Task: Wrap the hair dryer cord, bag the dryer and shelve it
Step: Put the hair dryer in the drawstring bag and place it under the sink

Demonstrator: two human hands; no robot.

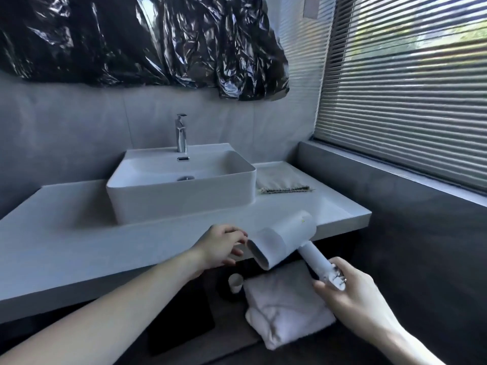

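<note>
At lower centre-right of the frame, the right hand (pixel 350 288) has its grip curled round the handle end of the white hair dryer (pixel 282 238), held over the counter (pixel 79 248) edge. The left hand (pixel 221 247) reaches with loose, empty fingers toward the nozzle. No cord shows, so wrapping seems not yet begun; next comes finding the cord.

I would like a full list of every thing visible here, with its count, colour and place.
hair dryer: one, white, held above counter edge
sink: one, white, on counter
faucet: one, chrome, behind basin
counter: one, white, below wall
cloth pouch: one, beige, right of sink
towel: one, white, shelf under counter
cup: one, white, beside towel
plastic sheet: one, black, on wall
blinds: one, grey, right window
left hand: open, near nozzle
right hand: grips handle
</note>
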